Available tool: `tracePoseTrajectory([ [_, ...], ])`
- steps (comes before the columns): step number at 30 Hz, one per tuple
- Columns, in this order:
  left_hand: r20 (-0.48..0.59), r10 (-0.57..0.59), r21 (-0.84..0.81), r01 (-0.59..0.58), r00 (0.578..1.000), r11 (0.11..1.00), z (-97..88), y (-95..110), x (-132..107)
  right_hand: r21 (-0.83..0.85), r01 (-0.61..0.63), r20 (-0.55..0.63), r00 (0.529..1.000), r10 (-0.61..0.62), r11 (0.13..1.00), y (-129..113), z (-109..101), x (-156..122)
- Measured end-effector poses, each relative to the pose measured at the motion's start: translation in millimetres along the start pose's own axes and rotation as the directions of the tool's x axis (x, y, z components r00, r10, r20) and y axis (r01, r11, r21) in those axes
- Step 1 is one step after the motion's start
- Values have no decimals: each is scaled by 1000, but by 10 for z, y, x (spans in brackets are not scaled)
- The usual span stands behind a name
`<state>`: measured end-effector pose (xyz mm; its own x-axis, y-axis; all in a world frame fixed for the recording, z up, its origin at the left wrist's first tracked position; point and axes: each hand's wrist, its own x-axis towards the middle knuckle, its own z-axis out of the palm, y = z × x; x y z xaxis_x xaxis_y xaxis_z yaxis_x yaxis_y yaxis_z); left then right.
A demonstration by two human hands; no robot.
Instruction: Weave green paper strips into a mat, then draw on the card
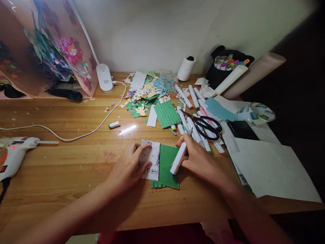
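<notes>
My left hand [128, 166] presses its fingers down on a small white paper with black line drawings [152, 159], which lies on a green card [168, 166] near the desk's front edge. My right hand [199, 159] is closed round a white marker [179, 157], held slanted with its lower end resting on the green card. Behind the right hand lie several more white markers [195, 130] and black scissors [207, 125].
A wooden desk [63, 169] bears a glue gun [15, 152] at far left, a white cable [76, 135], a lamp base [105, 78], a pile of paper scraps [147, 93], a slatted green sheet [167, 114], a tape roll [256, 113], white sheets [269, 166] and a marker bag [228, 64].
</notes>
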<state>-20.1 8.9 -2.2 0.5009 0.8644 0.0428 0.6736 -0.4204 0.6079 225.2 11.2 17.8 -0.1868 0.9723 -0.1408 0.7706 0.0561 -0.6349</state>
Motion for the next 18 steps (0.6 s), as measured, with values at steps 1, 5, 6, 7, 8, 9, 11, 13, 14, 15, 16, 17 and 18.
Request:
tracePoseTrajectory([
  [1, 5, -6, -1, 6, 1000, 1000, -2, 0, 2, 10, -7, -3, 1000, 7, 1000, 8, 2, 6],
  [5, 11, -11, -9, 11, 1000, 1000, -12, 2, 3, 34, -21, -21, 1000, 22, 999, 37, 6, 19],
  [6, 10, -10, -11, 10, 1000, 1000, -13, 3, 2, 43, -19, -28, 999, 21, 999, 39, 8, 22],
  [7, 10, -9, -12, 9, 1000, 1000, -14, 4, 0, 57, -17, -38, 999, 19, 998, 41, 11, 27],
  [8, 11, -10, -14, 10, 1000, 1000, -15, 4, -2, 78, -18, -49, 999, 22, 997, 42, 17, 33],
  [9, 11, -9, -13, 9, 1000, 1000, -14, 4, -4, 109, -20, -58, 998, 27, 994, 45, 26, 42],
  [11, 12, -8, -8, 8, 1000, 1000, -13, 2, -6, 209, -18, -81, 996, 35, 978, 60, 54, 69],
  [13, 11, -7, -4, 7, 1000, 1000, -10, 0, -6, 326, 4, -110, 993, 34, 945, 86, 90, 106],
  [14, 8, -6, -2, 6, 1000, 1000, -7, -1, -5, 374, 20, -127, 991, 30, 927, 102, 108, 127],
  [15, 7, -4, 0, 4, 1000, 1000, -3, 0, -5, 411, 36, -144, 989, 26, 911, 118, 125, 149],
  [16, 5, -2, 1, 2, 1000, 1000, 2, 1, -6, 441, 47, -157, 987, 25, 896, 134, 139, 171],
  [17, 2, 0, 3, 0, 1000, 1000, 8, 4, -8, 463, 54, -167, 986, 28, 884, 148, 151, 191],
  [18, 0, -1, 7, 1, 1000, 1000, 15, 8, -11, 481, 55, -174, 984, 33, 875, 161, 161, 209],
])
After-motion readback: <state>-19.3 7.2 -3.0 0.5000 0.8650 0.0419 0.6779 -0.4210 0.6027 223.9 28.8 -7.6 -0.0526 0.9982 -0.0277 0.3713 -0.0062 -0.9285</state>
